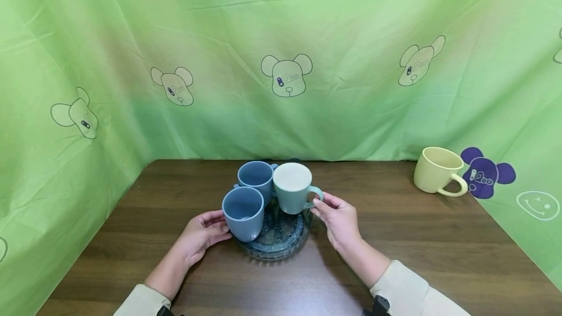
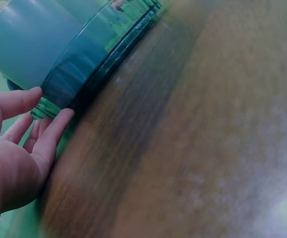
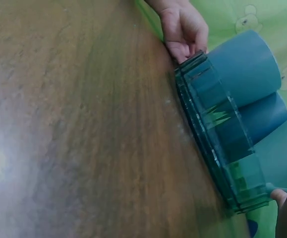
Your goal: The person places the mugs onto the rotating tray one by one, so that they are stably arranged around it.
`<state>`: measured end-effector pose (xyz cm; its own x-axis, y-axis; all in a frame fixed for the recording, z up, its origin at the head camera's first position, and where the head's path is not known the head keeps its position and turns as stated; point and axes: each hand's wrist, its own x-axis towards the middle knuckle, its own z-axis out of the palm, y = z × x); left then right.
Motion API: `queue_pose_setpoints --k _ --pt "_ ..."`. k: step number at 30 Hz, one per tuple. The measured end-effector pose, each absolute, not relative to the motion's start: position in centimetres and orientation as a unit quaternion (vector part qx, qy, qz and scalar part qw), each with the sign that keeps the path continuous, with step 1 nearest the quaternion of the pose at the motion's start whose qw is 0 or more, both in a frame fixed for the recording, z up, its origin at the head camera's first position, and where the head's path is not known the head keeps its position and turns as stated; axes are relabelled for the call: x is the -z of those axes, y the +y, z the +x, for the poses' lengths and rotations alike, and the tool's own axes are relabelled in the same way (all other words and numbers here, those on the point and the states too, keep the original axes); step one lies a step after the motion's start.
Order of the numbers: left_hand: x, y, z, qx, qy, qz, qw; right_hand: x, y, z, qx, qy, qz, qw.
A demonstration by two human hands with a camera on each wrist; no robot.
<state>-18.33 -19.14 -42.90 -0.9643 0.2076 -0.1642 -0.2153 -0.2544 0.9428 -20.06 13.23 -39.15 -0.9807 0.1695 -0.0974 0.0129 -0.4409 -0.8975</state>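
Two blue mugs, the nearer one [image 1: 243, 218] and the farther one [image 1: 256, 177], stand on a round blue-green glass tray [image 1: 276, 250]. Beside them, at the tray's back right, is a mint mug [image 1: 291, 199] with a pale top. My left hand [image 1: 204, 233] holds the tray's left side, its thumb at the rim and the fingers lower on the clear wall in the left wrist view. On the other side my right hand [image 1: 339, 221] pinches the mint mug's handle [image 1: 317, 192], close by the tray edge; some of its fingers are hidden.
A yellow mug [image 1: 436, 172] stands at the table's back right, handle to the right. The brown wooden table [image 1: 395, 238] meets a green curtain [image 1: 342, 121] with printed bear heads at its back and sides.
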Motion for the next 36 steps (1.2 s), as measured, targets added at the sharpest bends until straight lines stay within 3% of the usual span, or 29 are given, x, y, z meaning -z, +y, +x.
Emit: queue_pose_setpoints --k 17,25,36 --pt "42.8 -19.0 -18.2 -0.790 0.599 -0.014 0.130 40.4 13.8 -22.2 -0.655 -0.745 -0.069 0.103" --pt "42.8 -18.8 -18.2 -0.795 0.592 -0.014 0.128 40.5 14.1 -23.2 -0.648 -0.754 -0.059 0.087" --pt "42.5 -19.7 -19.5 -0.774 0.619 -0.011 0.133 40.3 14.5 -23.4 -0.712 -0.702 -0.020 0.021"
